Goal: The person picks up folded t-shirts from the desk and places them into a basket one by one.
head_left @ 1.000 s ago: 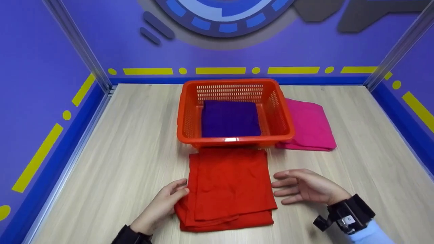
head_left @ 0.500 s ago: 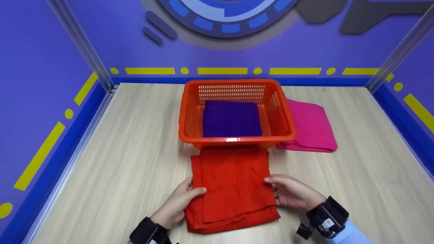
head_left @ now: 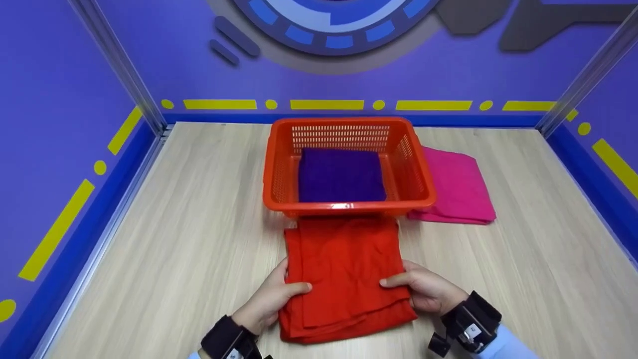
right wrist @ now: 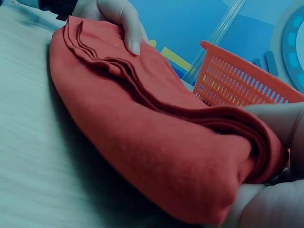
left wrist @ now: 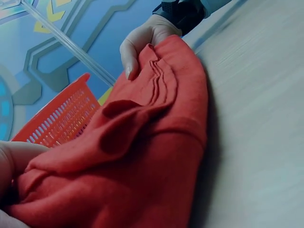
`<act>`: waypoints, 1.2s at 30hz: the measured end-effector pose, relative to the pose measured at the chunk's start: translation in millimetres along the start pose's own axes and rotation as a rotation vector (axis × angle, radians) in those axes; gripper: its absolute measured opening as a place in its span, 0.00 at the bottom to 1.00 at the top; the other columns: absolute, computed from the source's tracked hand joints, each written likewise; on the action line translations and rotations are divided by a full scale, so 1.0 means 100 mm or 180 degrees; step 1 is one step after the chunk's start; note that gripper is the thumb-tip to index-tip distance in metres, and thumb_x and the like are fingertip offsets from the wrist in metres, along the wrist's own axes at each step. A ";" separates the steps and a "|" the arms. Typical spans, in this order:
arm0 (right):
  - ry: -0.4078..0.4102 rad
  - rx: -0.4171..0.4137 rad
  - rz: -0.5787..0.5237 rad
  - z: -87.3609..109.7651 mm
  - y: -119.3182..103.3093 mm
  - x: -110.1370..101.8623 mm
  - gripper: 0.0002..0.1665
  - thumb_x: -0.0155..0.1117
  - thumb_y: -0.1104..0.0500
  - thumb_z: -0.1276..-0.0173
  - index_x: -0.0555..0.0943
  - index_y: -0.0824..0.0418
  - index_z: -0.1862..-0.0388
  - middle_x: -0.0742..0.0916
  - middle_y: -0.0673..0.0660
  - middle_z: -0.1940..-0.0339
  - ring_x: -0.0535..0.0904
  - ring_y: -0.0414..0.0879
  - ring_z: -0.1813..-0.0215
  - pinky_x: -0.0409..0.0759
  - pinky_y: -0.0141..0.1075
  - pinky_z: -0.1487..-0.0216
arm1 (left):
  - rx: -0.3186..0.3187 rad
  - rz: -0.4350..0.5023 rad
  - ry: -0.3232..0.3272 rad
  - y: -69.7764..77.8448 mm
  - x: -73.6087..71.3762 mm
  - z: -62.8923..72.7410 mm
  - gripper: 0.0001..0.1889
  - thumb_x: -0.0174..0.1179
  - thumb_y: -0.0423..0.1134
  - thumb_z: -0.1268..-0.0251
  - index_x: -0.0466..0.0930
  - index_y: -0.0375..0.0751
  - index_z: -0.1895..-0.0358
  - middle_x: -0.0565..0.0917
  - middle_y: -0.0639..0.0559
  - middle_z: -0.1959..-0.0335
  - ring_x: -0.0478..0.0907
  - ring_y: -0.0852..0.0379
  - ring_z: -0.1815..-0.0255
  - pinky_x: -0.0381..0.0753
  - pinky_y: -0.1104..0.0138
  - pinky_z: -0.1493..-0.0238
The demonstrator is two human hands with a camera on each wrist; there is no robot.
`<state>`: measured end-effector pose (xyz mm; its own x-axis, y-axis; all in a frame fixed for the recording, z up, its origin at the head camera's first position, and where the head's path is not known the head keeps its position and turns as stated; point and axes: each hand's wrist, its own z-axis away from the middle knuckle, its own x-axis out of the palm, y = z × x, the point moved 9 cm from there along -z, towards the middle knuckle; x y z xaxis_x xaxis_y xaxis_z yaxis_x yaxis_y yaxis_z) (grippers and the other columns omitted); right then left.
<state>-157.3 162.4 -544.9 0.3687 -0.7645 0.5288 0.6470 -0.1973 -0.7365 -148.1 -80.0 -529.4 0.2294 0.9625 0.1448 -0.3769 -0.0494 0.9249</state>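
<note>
A folded red cloth [head_left: 351, 274] lies in front of the basket, its layers showing along the near edge. My left hand [head_left: 271, 299] grips its left side, thumb on top and fingers underneath. On the opposite side my right hand [head_left: 428, 289] pinches the cloth the same way, thumb laid over the top. The right wrist view shows the layered folds of the red cloth [right wrist: 142, 128] bulging between both hands. Behind it stands an orange-red plastic basket [head_left: 349, 205], with a folded dark purple cloth [head_left: 341, 174] inside on its bottom.
A folded pink cloth [head_left: 458, 187] lies on the wood-patterned table [head_left: 214, 199] to the basket's right, partly hidden by its rim. Blue-purple panels with yellow marks, such as the left wall [head_left: 45, 124], enclose the table at the back and sides.
My right hand has moved left from beside the red cloth and now grips its right edge. My left hand has closed further over the left edge. The cloth has shifted slightly to the right.
</note>
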 end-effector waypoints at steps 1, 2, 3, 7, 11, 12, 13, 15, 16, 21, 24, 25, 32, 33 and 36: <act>0.0015 -0.0001 -0.0006 0.00 0.00 0.00 0.23 0.59 0.73 0.32 0.69 0.62 0.40 0.87 0.59 0.49 0.85 0.54 0.46 0.83 0.48 0.43 | 0.0003 -0.0003 0.0005 0.00 -0.01 0.00 0.47 0.66 0.27 0.44 0.51 0.33 0.21 0.73 0.40 0.34 0.75 0.50 0.42 0.73 0.62 0.40; 0.0022 -0.0003 -0.0013 0.01 0.00 -0.01 0.24 0.59 0.73 0.32 0.69 0.62 0.40 0.86 0.59 0.48 0.85 0.55 0.45 0.83 0.49 0.43 | 0.0000 -0.0008 0.0005 0.00 -0.01 0.01 0.47 0.66 0.27 0.44 0.51 0.33 0.21 0.74 0.40 0.34 0.75 0.50 0.43 0.73 0.62 0.41; 0.0014 -0.0008 -0.0025 0.01 0.01 0.00 0.24 0.59 0.73 0.31 0.68 0.62 0.39 0.86 0.60 0.48 0.85 0.55 0.45 0.83 0.49 0.43 | -0.0010 -0.0003 -0.0001 0.00 -0.01 0.02 0.47 0.66 0.27 0.44 0.51 0.32 0.21 0.75 0.40 0.35 0.76 0.51 0.43 0.74 0.62 0.41; -0.0103 -0.0024 -0.0074 0.06 0.01 0.03 0.24 0.58 0.73 0.30 0.67 0.61 0.38 0.85 0.61 0.46 0.84 0.56 0.43 0.82 0.50 0.42 | -0.0056 0.0093 -0.0066 0.01 0.00 0.07 0.47 0.66 0.29 0.41 0.48 0.31 0.20 0.77 0.40 0.38 0.79 0.52 0.47 0.78 0.62 0.44; -0.0283 -0.0053 -0.0103 0.12 -0.03 0.09 0.23 0.56 0.74 0.29 0.67 0.61 0.38 0.85 0.61 0.44 0.83 0.56 0.41 0.81 0.51 0.41 | -0.0119 0.0254 -0.0153 0.03 0.03 0.12 0.47 0.67 0.32 0.38 0.47 0.31 0.20 0.79 0.41 0.39 0.81 0.52 0.47 0.81 0.61 0.45; -0.0337 -0.0070 -0.0108 0.14 -0.05 0.11 0.23 0.55 0.74 0.28 0.67 0.61 0.38 0.85 0.61 0.44 0.83 0.57 0.41 0.80 0.51 0.40 | -0.0127 0.0283 -0.0171 0.04 0.03 0.13 0.47 0.67 0.33 0.37 0.48 0.31 0.20 0.79 0.41 0.40 0.81 0.52 0.47 0.81 0.61 0.45; -0.0392 -0.0092 -0.0108 0.16 -0.08 0.14 0.23 0.55 0.74 0.28 0.66 0.62 0.38 0.85 0.61 0.43 0.83 0.57 0.41 0.80 0.50 0.40 | -0.0126 0.0304 -0.0188 0.06 0.04 0.14 0.46 0.68 0.33 0.37 0.49 0.31 0.21 0.80 0.42 0.40 0.81 0.52 0.47 0.82 0.61 0.45; -0.0507 -0.0151 -0.0107 0.20 -0.15 0.19 0.22 0.53 0.75 0.27 0.66 0.62 0.38 0.84 0.61 0.43 0.83 0.56 0.41 0.80 0.50 0.40 | -0.0111 0.0322 -0.0220 0.10 0.05 0.17 0.45 0.68 0.35 0.36 0.51 0.31 0.21 0.80 0.42 0.41 0.81 0.52 0.47 0.82 0.61 0.46; -0.0562 -0.0172 -0.0102 0.23 -0.19 0.22 0.22 0.52 0.74 0.27 0.66 0.62 0.38 0.85 0.61 0.43 0.83 0.56 0.42 0.81 0.49 0.41 | -0.0105 0.0342 -0.0248 0.12 0.07 0.18 0.44 0.68 0.36 0.36 0.52 0.31 0.21 0.80 0.42 0.41 0.81 0.52 0.47 0.82 0.61 0.46; -0.0793 -0.0289 -0.0077 0.36 -0.39 0.38 0.19 0.47 0.73 0.24 0.66 0.63 0.37 0.85 0.61 0.44 0.84 0.54 0.42 0.81 0.49 0.42 | -0.0052 0.0430 -0.0391 0.31 0.13 0.28 0.42 0.66 0.38 0.33 0.52 0.33 0.21 0.80 0.42 0.41 0.81 0.51 0.46 0.81 0.61 0.45; -0.0942 -0.0395 -0.0052 0.47 -0.52 0.48 0.19 0.44 0.74 0.23 0.66 0.64 0.36 0.84 0.61 0.42 0.83 0.55 0.41 0.81 0.48 0.40 | 0.0001 0.0460 -0.0466 0.45 0.17 0.35 0.41 0.64 0.38 0.30 0.52 0.34 0.21 0.80 0.42 0.41 0.81 0.51 0.45 0.81 0.61 0.44; -0.1000 -0.0435 -0.0042 0.50 -0.57 0.52 0.20 0.43 0.74 0.23 0.67 0.65 0.36 0.84 0.62 0.42 0.83 0.55 0.41 0.81 0.48 0.40 | 0.0027 0.0471 -0.0503 0.51 0.19 0.37 0.40 0.63 0.38 0.30 0.52 0.33 0.21 0.80 0.42 0.41 0.81 0.50 0.44 0.81 0.61 0.44; -0.1306 -0.0689 0.0043 0.71 -0.88 0.71 0.24 0.39 0.78 0.25 0.70 0.66 0.35 0.84 0.63 0.42 0.83 0.55 0.40 0.80 0.48 0.40 | 0.0241 0.0446 -0.0855 0.90 0.31 0.53 0.39 0.63 0.34 0.30 0.52 0.33 0.22 0.78 0.39 0.37 0.80 0.47 0.41 0.80 0.58 0.41; -0.1307 -0.0724 0.0065 0.73 -0.92 0.73 0.24 0.39 0.78 0.26 0.70 0.66 0.36 0.84 0.63 0.42 0.83 0.55 0.41 0.81 0.48 0.40 | 0.0278 0.0407 -0.0874 0.95 0.32 0.54 0.40 0.64 0.34 0.31 0.52 0.33 0.22 0.78 0.38 0.37 0.80 0.47 0.41 0.81 0.58 0.41; -0.1310 -0.0806 0.0112 0.76 -1.03 0.78 0.25 0.39 0.79 0.27 0.70 0.65 0.36 0.84 0.62 0.43 0.83 0.55 0.41 0.81 0.48 0.39 | 0.0401 0.0281 -0.0862 1.10 0.32 0.55 0.42 0.65 0.32 0.34 0.51 0.32 0.22 0.77 0.38 0.37 0.80 0.48 0.42 0.80 0.59 0.41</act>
<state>-144.1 170.2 -396.2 0.6540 -0.4772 0.5870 0.4654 -0.3579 -0.8095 -132.9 -69.1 -403.9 0.4378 0.8478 0.2992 -0.2956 -0.1786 0.9385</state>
